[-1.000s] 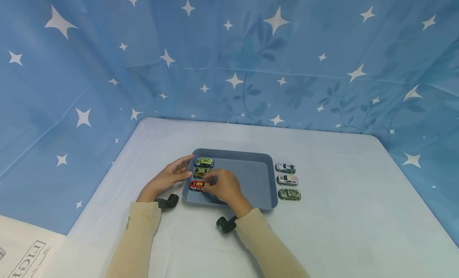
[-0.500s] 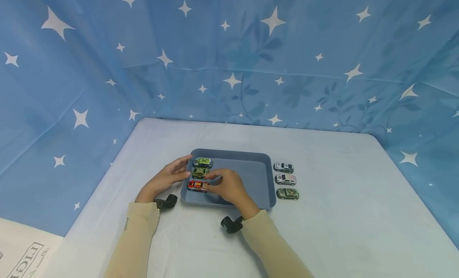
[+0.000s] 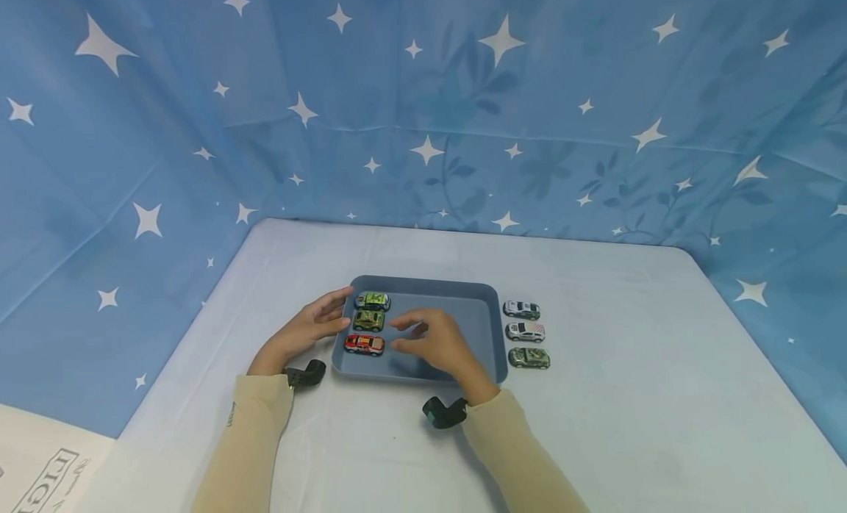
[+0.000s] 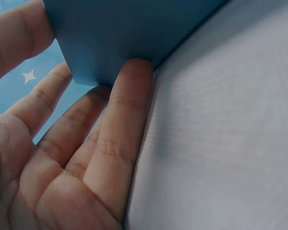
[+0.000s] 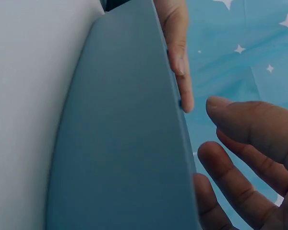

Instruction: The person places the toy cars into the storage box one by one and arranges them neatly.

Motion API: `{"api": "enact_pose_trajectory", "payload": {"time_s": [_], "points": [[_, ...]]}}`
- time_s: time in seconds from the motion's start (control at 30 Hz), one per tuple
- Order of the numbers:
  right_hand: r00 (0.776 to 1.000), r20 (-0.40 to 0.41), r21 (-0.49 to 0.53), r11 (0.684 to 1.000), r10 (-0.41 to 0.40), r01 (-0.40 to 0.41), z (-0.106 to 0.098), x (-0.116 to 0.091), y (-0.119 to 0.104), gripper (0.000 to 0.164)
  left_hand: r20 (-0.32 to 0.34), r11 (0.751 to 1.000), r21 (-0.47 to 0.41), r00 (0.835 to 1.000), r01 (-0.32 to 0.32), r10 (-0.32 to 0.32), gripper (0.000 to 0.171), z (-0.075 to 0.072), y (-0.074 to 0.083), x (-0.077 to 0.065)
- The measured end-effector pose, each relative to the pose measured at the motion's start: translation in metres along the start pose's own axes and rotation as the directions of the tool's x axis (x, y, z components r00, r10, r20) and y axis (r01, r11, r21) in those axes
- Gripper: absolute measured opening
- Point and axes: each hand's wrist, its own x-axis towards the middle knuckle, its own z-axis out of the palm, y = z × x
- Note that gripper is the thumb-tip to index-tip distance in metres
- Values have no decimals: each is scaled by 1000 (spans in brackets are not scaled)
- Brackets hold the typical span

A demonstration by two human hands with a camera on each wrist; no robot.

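Note:
A blue-grey tray lies on the white table, with three small toy cars lined up along its left end. Farthest back is a yellow-green car, then a camouflage green car, and nearest is a red car. My left hand rests against the tray's left end. In the left wrist view its extended fingers touch the outer wall. Just right of the red and camouflage cars, over the tray, my right hand holds nothing, thumb and forefinger apart.
Three more toy cars stand in a column right of the tray: a white-and-black car, a white car with a pink pattern and a dark green camouflage car. A blue curtain with stars hangs behind the table.
My right hand has let go of the red car and drawn away to the right, its thumb and forefinger spreading. The red car stays in the tray. My left hand keeps its place.

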Motion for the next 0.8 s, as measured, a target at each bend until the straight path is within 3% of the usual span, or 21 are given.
{"api": "enact_pose_trajectory", "payload": {"time_s": [0.8], "points": [[1000,-14,88,996,-18,19,-30,-13,11,31,15,1000,10,1000,-1,1,79,0,1,-2]]}}
